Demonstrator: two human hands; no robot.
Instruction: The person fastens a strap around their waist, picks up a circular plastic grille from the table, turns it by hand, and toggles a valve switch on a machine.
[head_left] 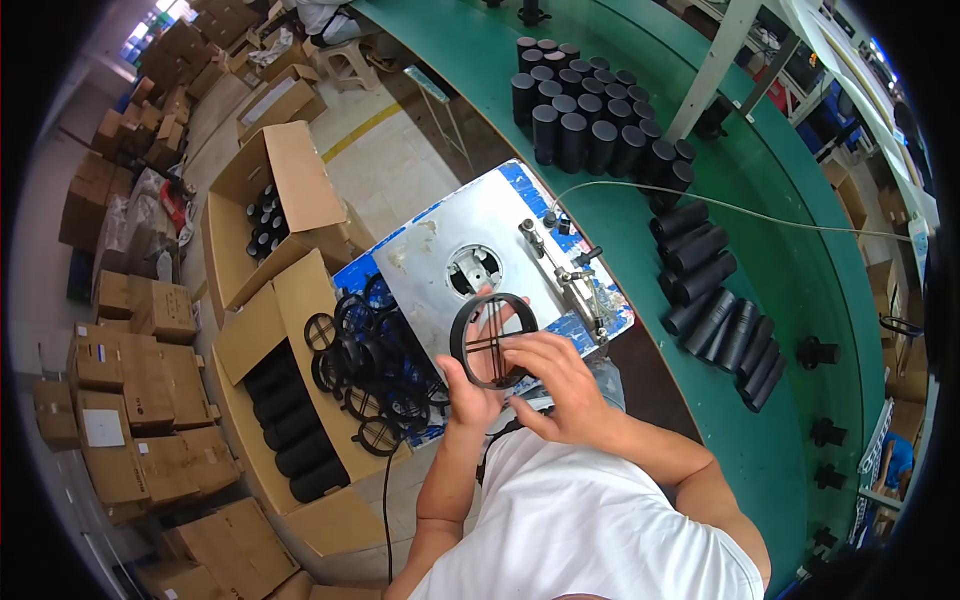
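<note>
A black ring with thin crossed bars (460, 345) is held upright in front of the white shirt, near the edge of a metal-topped work stand (425, 250). My left hand (472, 395) supports it from below and behind, its thumb apart at the ring's left side. My right hand (562, 385) has its fingertips on the ring's right side and bars. Just beyond the ring, a round fixture (474, 271) is set into the metal plate. A metal clamp device (565, 275) stands to its right. More black rings (365, 355) lie piled on the left of the stand.
Open cartons (300, 380) with black cylinders stand at the left. A green workbench (760, 450) curves along the right, bearing upright black cylinders (573, 140) and lying black tubes (710, 315). A cable (389, 520) hangs beside the stand. Stacked boxes (150, 380) fill the far left.
</note>
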